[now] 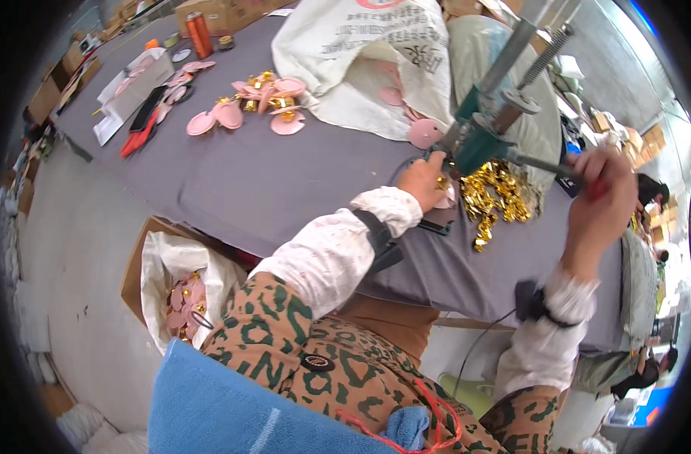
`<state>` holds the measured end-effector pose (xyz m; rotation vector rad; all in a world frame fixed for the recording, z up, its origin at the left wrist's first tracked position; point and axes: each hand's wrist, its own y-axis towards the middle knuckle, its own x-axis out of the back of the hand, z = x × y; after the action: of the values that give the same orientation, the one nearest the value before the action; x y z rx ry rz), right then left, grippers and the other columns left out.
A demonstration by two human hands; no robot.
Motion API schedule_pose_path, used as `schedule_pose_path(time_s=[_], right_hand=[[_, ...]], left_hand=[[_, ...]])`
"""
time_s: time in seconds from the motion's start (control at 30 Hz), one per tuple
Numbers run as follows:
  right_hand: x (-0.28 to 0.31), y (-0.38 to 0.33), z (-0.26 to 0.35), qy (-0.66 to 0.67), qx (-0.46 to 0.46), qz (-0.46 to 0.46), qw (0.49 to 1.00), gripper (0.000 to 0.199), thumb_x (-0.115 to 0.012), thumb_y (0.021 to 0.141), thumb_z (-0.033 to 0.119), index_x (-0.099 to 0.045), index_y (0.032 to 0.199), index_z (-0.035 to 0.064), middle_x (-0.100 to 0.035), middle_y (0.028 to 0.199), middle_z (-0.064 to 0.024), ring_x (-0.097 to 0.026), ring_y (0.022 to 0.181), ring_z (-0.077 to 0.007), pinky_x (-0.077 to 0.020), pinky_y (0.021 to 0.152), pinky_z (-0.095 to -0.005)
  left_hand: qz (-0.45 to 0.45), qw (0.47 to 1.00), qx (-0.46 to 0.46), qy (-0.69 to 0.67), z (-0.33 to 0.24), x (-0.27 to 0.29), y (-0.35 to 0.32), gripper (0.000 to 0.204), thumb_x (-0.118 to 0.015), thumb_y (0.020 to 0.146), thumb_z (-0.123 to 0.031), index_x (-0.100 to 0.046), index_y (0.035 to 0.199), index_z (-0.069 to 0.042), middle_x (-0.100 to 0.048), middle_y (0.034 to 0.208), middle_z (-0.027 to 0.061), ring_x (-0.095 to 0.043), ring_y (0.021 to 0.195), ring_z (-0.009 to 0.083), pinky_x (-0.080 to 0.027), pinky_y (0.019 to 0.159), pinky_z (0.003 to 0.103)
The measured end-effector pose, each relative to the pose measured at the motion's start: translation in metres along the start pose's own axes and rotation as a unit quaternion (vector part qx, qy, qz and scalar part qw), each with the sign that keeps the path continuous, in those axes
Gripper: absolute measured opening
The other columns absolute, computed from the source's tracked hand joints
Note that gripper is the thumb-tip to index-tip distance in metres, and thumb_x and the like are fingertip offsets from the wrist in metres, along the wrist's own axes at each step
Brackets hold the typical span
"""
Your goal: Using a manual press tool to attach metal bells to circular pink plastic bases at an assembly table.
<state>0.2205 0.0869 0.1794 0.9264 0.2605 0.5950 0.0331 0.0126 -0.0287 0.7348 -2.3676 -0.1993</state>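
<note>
2 hands (pixel 423 180) (pixel 602 198) — green press (pixel 478 140)

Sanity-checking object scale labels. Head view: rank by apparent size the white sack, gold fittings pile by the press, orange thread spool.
1. White sack, by far the largest.
2. Gold fittings pile.
3. Orange thread spool, smallest, though it stands farther from the camera, so its true size against the pile is unsure.

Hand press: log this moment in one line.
left hand: at green hand press base | right hand: grips red-tipped lever | gold pieces: heaped beside
</note>
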Motion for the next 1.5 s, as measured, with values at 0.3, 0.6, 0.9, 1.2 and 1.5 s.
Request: schedule_pose_path(time_s=[0.3, 0.6, 0.9, 1.2, 1.5], right_hand=[[-0.032, 0.140, -0.086, 0.007, -0.209, -0.153, 0.966, 0.033, -0.042, 0.088, 0.009, -0.055, 0.116, -0.0034, -0.052, 0.071, -0.0038, -0.046, 0.053, -0.0078, -0.0305, 0.042, -0.0172], [-0.025, 0.142, -0.089, 0.023, -0.187, -0.140, 0.972, 0.032, -0.045, 0.087, 0.012, -0.055, 0.114, -0.0021, -0.053, 0.070, -0.0031, -0.045, 0.051, -0.0068, -0.0282, 0.039, -0.0177], [-0.024, 0.135, -0.092, 0.011, -0.173, -0.165, 0.971, 0.029, -0.046, 0.087, 0.011, -0.060, 0.109, -0.0012, -0.056, 0.071, -0.0035, -0.047, 0.051, -0.0084, -0.0300, 0.041, -0.0185], [-0.021, 0.134, -0.102, -0.012, -0.141, -0.161, 0.977, 0.023, -0.047, 0.089, 0.019, -0.061, 0.101, 0.0053, -0.047, 0.059, 0.0009, -0.043, 0.045, -0.0072, -0.0261, 0.036, -0.0197], [-0.022, 0.134, -0.104, 0.011, -0.115, -0.129, 0.985, 0.024, -0.046, 0.088, 0.020, -0.060, 0.100, 0.0043, -0.049, 0.059, -0.0013, -0.042, 0.044, -0.0076, -0.0250, 0.035, -0.0193]], left_hand=[[0.024, 0.997, 0.041, -0.065, 0.052, 0.075, -0.025, 0.069, -0.073, 0.069, -0.016, -0.042, 0.129, -0.001, -0.067, 0.097, 0.0149, -0.066, 0.087, 0.0266, -0.051, 0.078, 0.035], [-0.245, 0.928, 0.067, 0.274, 0.160, 0.218, 0.016, 0.033, -0.065, 0.077, -0.024, -0.063, 0.102, -0.003, -0.065, 0.097, 0.0183, -0.061, 0.088, 0.0386, -0.046, 0.085, 0.044], [-0.163, 0.927, 0.113, 0.318, 0.172, 0.214, 0.046, 0.037, -0.064, 0.076, -0.022, -0.060, 0.109, -0.007, -0.063, 0.105, 0.0172, -0.056, 0.100, 0.0374, -0.045, 0.087, 0.044], [-0.136, 0.940, 0.120, 0.287, 0.182, 0.212, 0.040, 0.026, -0.065, 0.073, -0.024, -0.066, 0.097, -0.012, -0.067, 0.088, 0.0113, -0.059, 0.088, 0.0317, -0.047, 0.082, 0.041], [-0.098, 0.989, -0.111, -0.018, 0.041, 0.083, 0.006, 0.017, -0.074, 0.067, -0.014, -0.066, 0.078, -0.004, -0.060, 0.085, 0.0107, -0.059, 0.084, 0.0254, -0.048, 0.072, 0.033]])
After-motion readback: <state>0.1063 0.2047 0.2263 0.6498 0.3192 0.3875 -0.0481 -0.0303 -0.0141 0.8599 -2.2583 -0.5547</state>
